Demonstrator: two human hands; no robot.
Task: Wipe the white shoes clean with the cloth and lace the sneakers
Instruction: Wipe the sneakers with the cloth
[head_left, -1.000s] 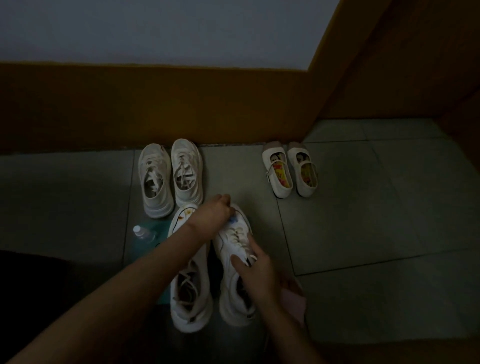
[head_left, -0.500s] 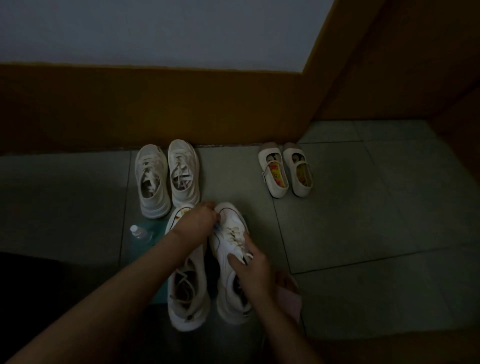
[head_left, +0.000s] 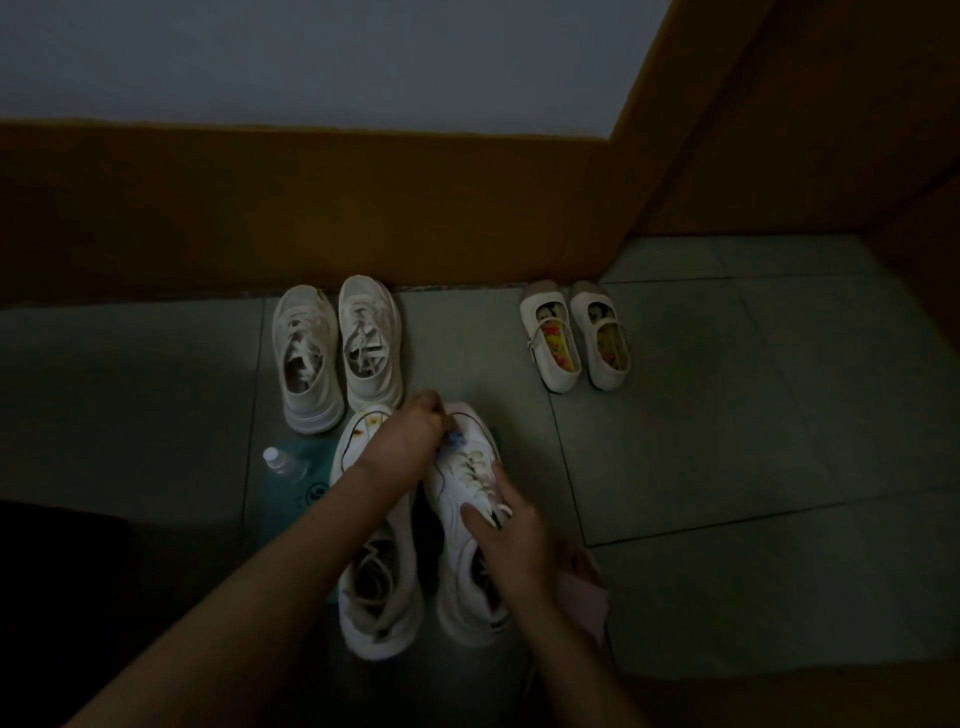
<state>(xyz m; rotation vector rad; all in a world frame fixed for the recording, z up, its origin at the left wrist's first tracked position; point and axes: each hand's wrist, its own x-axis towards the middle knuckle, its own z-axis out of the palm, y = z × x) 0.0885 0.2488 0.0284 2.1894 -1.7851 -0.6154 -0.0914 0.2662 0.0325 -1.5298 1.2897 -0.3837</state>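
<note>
The left hand pinches a small bluish cloth against the toe of the right-hand sneaker, just beyond its fingertips, while the right hand, fingers spread, braces the laces (short, firm strokes seem best here).

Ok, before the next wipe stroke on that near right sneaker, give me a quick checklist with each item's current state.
1. Left hand on the toe of the near right sneaker: ok.
2. Something to wipe with is in the left hand: a small blue item shows under the fingers; whether it is a cloth, cannot tell.
3. Right hand steadies the sneaker at the tongue and laces: ok.
4. Laces threaded on this sneaker: ok across the front; tied or not, cannot tell.
5. Near left sneaker beside it laced up: not ok, laces hang loose.
6. Light good enough to judge dirt: not ok, scene is dim.
</note>
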